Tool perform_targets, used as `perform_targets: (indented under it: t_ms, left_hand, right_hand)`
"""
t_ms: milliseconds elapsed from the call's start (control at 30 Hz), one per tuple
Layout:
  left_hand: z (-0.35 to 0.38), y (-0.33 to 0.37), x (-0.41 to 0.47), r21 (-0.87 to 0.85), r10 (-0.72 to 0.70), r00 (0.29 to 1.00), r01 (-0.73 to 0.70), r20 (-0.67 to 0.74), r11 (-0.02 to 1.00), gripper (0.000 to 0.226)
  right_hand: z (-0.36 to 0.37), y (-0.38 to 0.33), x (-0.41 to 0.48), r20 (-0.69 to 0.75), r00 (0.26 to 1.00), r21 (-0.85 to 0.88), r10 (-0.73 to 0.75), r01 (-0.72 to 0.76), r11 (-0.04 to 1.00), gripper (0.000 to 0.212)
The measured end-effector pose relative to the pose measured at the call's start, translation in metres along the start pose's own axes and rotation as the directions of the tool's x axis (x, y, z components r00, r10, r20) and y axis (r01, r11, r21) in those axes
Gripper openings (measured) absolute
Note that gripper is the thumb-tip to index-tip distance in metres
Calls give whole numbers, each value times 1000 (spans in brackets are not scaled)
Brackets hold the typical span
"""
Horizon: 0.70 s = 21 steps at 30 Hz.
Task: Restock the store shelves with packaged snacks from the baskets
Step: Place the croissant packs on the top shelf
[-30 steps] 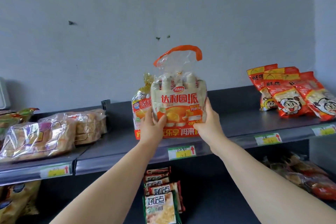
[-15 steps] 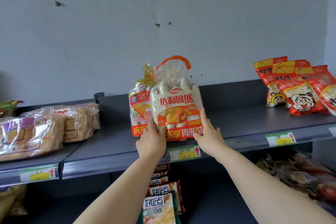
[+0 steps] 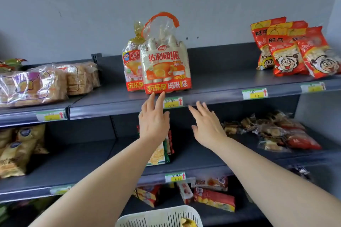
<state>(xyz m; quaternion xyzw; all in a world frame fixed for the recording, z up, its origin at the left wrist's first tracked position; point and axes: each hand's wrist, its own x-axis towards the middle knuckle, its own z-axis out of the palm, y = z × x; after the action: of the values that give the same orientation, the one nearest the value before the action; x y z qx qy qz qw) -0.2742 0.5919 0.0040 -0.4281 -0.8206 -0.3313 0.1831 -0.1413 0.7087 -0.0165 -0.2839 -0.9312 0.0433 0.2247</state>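
Both hands have come off the orange cake bag (image 3: 166, 64), which I was gripping by its sides half a second ago; it now stands upright on its own, and my view has dropped lower down the racking.

Biggest before me is the grey top shelf (image 3: 212, 86), running the full width against a pale wall. Below it is the middle shelf (image 3: 73, 164), and a lower level shows under that.

On the top shelf, clear-wrapped bread packs (image 3: 36, 84) lie at the left, and red snack bags (image 3: 295, 51) lean together at the right, well apart from the centre. The orange cake bag stands near the front edge in the middle, its orange handle loop up, touching a second cake bag (image 3: 132, 68) just behind and to its left.

On the middle shelf, yellow bags (image 3: 16, 149) sit at the left and a heap of clear-wrapped packs (image 3: 273, 132) at the right.

My left hand (image 3: 154, 118) is flat with straight fingers, holding nothing; its fingertips reach the lower edge of the orange cake bag, and I cannot tell whether they touch it. My right hand (image 3: 207, 124) is spread wide and holds nothing, below the shelf lip and apart from the bag.

At the bottom, the white slotted rim of a basket (image 3: 160, 215) shows. A green and yellow price tag (image 3: 172, 101) sits on the shelf lip between my hands.
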Motion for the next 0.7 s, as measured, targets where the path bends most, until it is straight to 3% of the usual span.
perform_targets:
  t_ms: [100, 267, 433, 700]
  left_hand:
    - [5, 3, -44, 107, -48, 976, 26, 212, 994, 59]
    - [12, -8, -124, 251, -140, 857, 12, 496, 968, 53]
    - [16, -31, -199, 300, -259, 757, 88, 600, 950, 52]
    - [13, -87, -295, 420, -478, 607, 249, 635, 873, 49]
  right_hand:
    - [18, 2, -46, 92, 996, 10, -23, 22, 1000, 67]
    - [49, 6, -132, 282, 959, 19, -44, 40, 999, 73]
    - [83, 9, -193, 406, 912, 73, -51, 23, 997, 67]
    - [115, -2, -236, 550, 832, 89, -68, 22, 996, 56]
